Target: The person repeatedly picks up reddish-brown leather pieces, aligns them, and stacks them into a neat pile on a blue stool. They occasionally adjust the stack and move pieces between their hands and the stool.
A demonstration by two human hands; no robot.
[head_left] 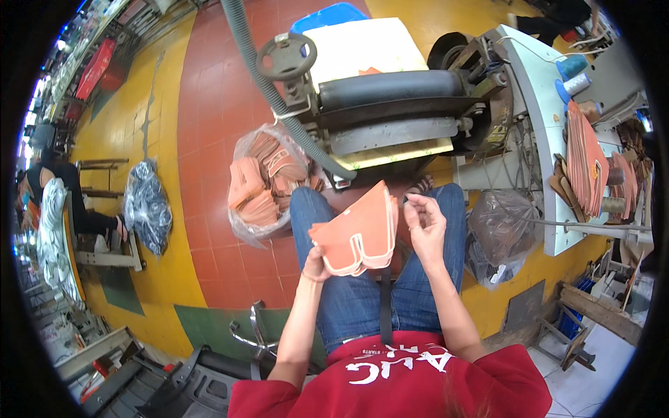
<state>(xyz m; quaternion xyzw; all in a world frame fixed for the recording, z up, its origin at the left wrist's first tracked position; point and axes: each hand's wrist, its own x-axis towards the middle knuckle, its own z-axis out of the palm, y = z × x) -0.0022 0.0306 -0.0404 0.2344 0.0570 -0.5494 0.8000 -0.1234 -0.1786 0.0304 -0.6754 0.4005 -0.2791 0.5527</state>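
Note:
My left hand [316, 265] is closed on the lower left edge of a stack of salmon-orange cut leather pieces [340, 235]. The pieces have pale edges and a notch outlined in white, and the stack is held tilted above my lap. Just right of the stack, my right hand [426, 228] is raised with thumb and fingers pinched together. A small dark bit shows at those fingertips, too small to name. More salmon-orange pieces [252, 196] are piled in a clear plastic bag [252, 237] on the floor, left of my knees.
Before my knees stands a roller machine [390, 90] with a handwheel [286, 57] and a grey hose [254, 63]. At right, a pale table [557, 230] carries thread spools [575, 85] and orange pieces [587, 164]. Plastic bags [505, 226] lie beside my right leg. A person [90, 209] sits far left.

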